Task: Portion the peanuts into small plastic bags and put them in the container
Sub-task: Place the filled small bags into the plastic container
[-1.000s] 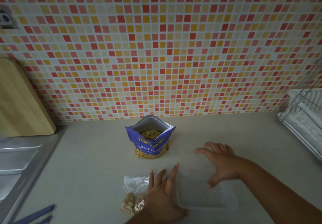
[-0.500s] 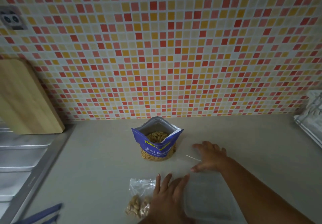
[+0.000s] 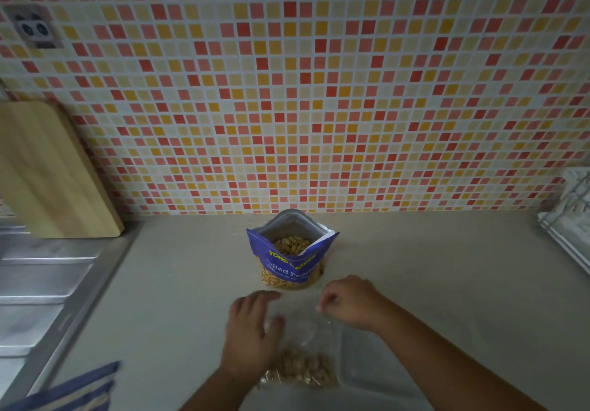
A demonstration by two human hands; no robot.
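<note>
Clear plastic, a small bag of peanuts [image 3: 300, 367] lies on the beige surface [image 3: 178, 299], just nearer than the open blue foil peanut pouch [image 3: 292, 251]. The right hand [image 3: 349, 303] seems to have its grip pinched on the bag's mouth. The left hand [image 3: 252, 327] lies flat against it, grip apart. A clear plastic container [image 3: 370, 362] sits nearer than the pouch, rightward. An unsealed mouth, tugged carelessly, could spill nuts.
</note>
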